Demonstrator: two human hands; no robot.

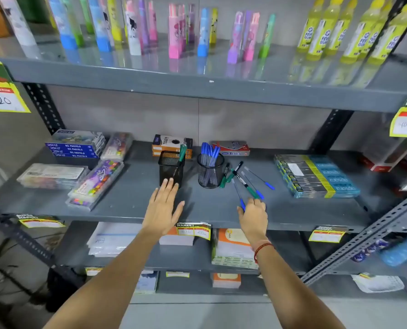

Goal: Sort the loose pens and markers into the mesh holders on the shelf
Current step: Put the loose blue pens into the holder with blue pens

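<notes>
A square black mesh holder (170, 168) stands mid-shelf with one green marker (182, 151) in it. To its right, a round mesh holder (209, 173) contains several blue-capped pens (208, 150). Loose green markers (225, 178) and blue-capped pens (259, 178) lie scattered on the shelf right of the round holder. My left hand (163, 207) is flat and open, its fingertips at the square holder's base. My right hand (253, 216) has curled fingers resting on the near ends of a blue pen (238, 194) and a green-capped marker (245, 185); whether it grips them is unclear.
The grey metal shelf (131, 203) also carries pastel boxes (75, 148) and clear cases (95, 184) at left, orange and red boxes (171, 143) behind the holders, and a stack of pen packs (316, 176) at right. An upper shelf overhangs. Price tags hang on the front edge.
</notes>
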